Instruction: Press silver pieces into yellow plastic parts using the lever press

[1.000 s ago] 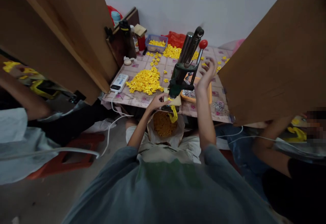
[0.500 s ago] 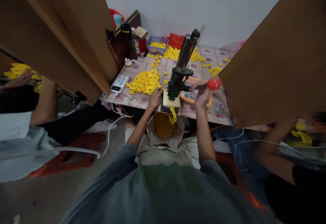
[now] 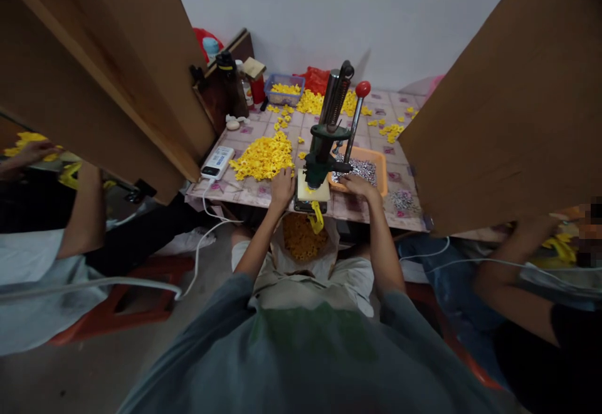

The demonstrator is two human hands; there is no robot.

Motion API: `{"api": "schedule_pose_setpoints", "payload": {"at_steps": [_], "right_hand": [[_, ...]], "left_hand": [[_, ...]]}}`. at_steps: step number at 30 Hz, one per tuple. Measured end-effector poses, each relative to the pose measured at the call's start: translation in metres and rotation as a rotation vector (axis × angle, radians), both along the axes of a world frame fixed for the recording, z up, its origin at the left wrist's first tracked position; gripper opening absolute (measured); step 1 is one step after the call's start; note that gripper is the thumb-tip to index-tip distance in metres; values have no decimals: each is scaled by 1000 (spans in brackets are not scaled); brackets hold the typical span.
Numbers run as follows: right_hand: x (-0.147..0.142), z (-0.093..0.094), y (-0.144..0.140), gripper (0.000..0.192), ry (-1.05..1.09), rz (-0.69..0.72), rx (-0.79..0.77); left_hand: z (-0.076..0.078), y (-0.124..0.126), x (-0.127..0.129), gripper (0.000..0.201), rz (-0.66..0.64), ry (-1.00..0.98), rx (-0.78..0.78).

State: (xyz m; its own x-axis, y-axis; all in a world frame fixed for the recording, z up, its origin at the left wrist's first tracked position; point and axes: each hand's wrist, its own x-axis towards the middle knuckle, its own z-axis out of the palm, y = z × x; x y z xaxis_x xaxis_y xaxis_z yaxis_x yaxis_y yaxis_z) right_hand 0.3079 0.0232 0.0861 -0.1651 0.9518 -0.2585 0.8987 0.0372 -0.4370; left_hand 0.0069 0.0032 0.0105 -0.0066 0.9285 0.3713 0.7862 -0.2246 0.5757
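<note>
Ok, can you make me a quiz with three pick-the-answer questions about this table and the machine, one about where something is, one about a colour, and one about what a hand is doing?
1. Where is the big heap of yellow pieces?
A. left of the press
B. in the orange tray
C. on the floor

2. What colour is the knob on the press lever?
A. blue
B. red
C. green

3. What is the right hand doing?
A. gripping the lever
B. reaching to the orange tray of silvery bits
C. holding the phone

Answers: 1 A, the heap lies on the table left of the press. 2 B, the ball on top is red. 3 B, the hand is at the tray's edge while the lever stands up alone.
</note>
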Motion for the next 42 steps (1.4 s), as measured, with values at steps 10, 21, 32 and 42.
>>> {"api": "schedule_pose_setpoints", "payload": {"at_steps": [10,21,32,42], "right_hand": [[9,-4,-5,43,81,-81,185],[4,-11,-25,36,19,-195,555],[-42,-32,-64,36,200,39,813],[-74,-48,-91,32,264,227,742]], "left_hand": [[-2,-10,-1,48,-103,-703,-3],[-1,-21,10,50,-198,-814,-119],[-4,-19,5,39,-244,-828,-119],[-9,-17,1,55,-439,-792,-210]]}}
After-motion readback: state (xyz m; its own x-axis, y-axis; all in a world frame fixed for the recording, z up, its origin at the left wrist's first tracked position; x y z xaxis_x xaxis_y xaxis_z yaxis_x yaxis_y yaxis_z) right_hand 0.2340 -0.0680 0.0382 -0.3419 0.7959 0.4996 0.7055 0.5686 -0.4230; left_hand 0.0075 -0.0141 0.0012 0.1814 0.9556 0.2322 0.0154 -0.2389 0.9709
